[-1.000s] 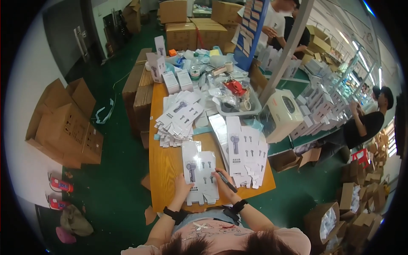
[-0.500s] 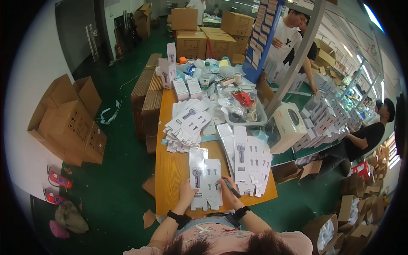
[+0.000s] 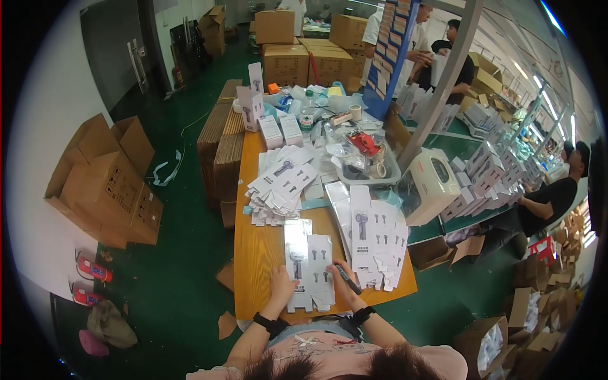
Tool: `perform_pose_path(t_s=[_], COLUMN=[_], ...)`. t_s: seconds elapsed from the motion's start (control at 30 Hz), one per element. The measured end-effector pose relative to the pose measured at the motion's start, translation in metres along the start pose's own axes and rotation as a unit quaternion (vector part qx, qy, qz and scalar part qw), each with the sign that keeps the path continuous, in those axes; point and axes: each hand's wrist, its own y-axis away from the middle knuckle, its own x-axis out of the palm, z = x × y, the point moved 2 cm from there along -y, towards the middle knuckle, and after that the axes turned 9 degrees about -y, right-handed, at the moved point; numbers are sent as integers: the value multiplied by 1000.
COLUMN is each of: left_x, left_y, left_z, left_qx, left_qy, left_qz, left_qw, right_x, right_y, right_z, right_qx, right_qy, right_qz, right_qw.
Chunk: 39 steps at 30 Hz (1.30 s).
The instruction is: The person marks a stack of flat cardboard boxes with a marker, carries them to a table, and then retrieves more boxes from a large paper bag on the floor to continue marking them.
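Note:
A flattened white carton [image 3: 322, 266], printed with pictures of a handheld device, lies at the near edge of the wooden table. My left hand [image 3: 283, 285] grips its left side, thumb on top. At its right edge, my right hand [image 3: 342, 285] is closed round a dark marker pen [image 3: 349, 280], which slants down to the right; the fingers also touch the carton. Beyond the left hand is a fanned pile of flat cartons [image 3: 285, 180]. Right of the right hand lies another spread of flat cartons [image 3: 380, 244].
Past the piles, a clear plastic bin [image 3: 367, 180] of odds and ends and a bottle [image 3: 306, 114] stand on the table [image 3: 256, 253]. A cream-coloured machine [image 3: 434, 183] is at the right, beside a metal post [image 3: 443, 82]. Cardboard boxes [image 3: 120, 190] sit on the floor at left. People work at right.
My hands, the carton and the pen keep nearly the same places; the view has shifted slightly. Behind the blue rack, the people have changed position, and one now shows on its left side.

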Motion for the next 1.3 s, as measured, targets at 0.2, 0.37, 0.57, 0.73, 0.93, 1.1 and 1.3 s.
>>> perform_pose_path(t_s=[0.2,0.37,0.57,0.73,0.93,1.1,1.3], left_x=[-5,-3,-4,-6,-9,-4,-5], left_y=[1,-1,-1,1,1,-2,1], left_z=[-10,-6,-6,-7,-8,-4,-6], left_qx=[-9,-9,10,3,-2,-10,10], left_qy=[13,26,34,27,46,64,32], left_qz=[19,29,21,27,27,27,0], left_qw=[1000,999,999,999,999,998,999], right_x=[0,-2,-5,-4,-2,-2,-1], right_y=[0,-3,-6,-4,-2,-5,-4], right_z=[5,-1,-13,-11,-7,-11,-6], right_qx=[3,7,-7,4,5,-8,-18], right_qy=[29,20,17,10,12,13,15], right_qz=[-6,-1,2,5,3,6,9], right_qw=[1000,1000,1000,1000,1000,1000,1000])
